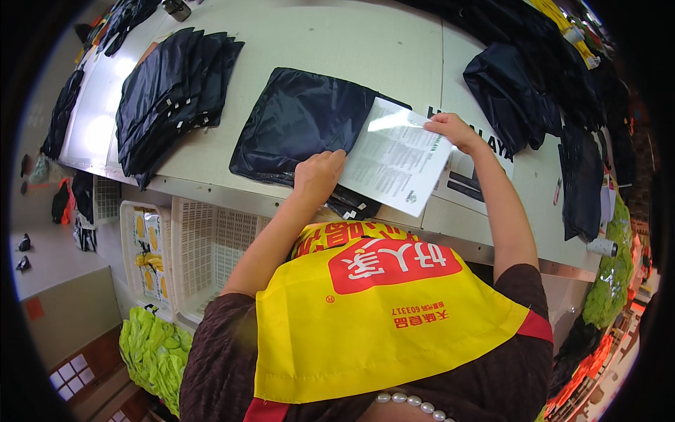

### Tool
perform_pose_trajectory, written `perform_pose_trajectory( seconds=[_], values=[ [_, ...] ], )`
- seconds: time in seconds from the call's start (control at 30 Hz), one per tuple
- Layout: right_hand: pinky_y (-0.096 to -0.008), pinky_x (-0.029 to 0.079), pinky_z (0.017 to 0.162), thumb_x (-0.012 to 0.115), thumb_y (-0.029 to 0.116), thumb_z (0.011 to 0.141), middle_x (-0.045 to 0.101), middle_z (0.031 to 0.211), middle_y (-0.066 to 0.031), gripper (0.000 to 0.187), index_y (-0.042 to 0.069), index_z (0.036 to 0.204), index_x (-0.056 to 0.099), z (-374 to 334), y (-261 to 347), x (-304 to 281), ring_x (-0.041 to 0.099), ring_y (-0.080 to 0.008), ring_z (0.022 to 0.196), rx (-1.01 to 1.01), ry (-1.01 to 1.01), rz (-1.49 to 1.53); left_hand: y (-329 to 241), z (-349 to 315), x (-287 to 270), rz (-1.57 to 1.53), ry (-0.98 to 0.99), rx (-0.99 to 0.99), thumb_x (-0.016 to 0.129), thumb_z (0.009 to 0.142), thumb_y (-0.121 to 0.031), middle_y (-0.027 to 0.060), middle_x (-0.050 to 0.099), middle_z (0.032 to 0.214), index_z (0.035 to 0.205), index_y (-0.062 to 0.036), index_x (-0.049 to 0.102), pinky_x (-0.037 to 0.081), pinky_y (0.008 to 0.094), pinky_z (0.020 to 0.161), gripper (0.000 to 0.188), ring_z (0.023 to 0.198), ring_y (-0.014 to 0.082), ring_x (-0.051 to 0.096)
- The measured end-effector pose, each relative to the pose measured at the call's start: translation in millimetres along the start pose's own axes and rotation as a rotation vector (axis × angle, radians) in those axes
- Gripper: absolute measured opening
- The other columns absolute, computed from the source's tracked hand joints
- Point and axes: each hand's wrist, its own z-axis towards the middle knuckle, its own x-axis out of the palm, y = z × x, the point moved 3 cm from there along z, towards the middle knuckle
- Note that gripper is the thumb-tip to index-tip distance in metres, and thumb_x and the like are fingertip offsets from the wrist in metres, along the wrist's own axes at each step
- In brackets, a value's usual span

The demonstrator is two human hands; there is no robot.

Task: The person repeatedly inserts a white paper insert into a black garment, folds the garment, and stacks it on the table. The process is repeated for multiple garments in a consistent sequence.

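A folded piece of dark navy, shiny fabric (302,116) lies on the table in front of me. Over its right part rests a glossy white printed sheet (404,158), tilted, its near corner reaching toward the table edge. My right hand (453,131) pinches the sheet at its upper right edge. At the fabric's near edge, beside the sheet's left side, my left hand (322,174) is closed with curled fingers; what they grip is hidden. More dark folded fabric with small white tags (355,204) shows below the sheet.
A fanned stack of dark folded pieces (176,95) lies at the left. Dark fabric (513,91) is heaped at the right, near a printed paper (467,179). White plastic baskets (204,260) stand below the table edge (211,197); one holds yellow-and-white packets (149,243).
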Motion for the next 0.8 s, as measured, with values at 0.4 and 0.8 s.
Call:
perform_pose_trajectory(
  seconds=[0.4,0.8],
  values=[
    [-0.0267,0.052,0.059,0.060,0.029,0.085,0.064,0.086,-0.0076,0.031,0.005,0.104,0.057,-13,-6,53,0.063,-0.0153,0.073,0.153,-0.083,1.061,3,-5,6,-0.118,0.116,-0.098,0.059,0.082,-0.019,0.0070,0.061,0.073,0.090,-0.0098,0.062,0.048,0.0344,0.056,0.012,0.067,0.0246,0.061],
    [-0.0226,0.048,0.046,0.051,0.019,0.087,0.063,0.070,-0.0062,0.021,0.000,0.091,0.059,7,36,152,0.059,-0.0128,0.055,0.013,-0.057,0.411,7,-6,16,-0.115,0.137,-0.081,0.060,0.082,-0.019,0.0074,0.060,0.072,0.090,-0.0084,0.062,0.047,0.0351,0.057,0.013,0.068,0.0257,0.060]
  ],
)
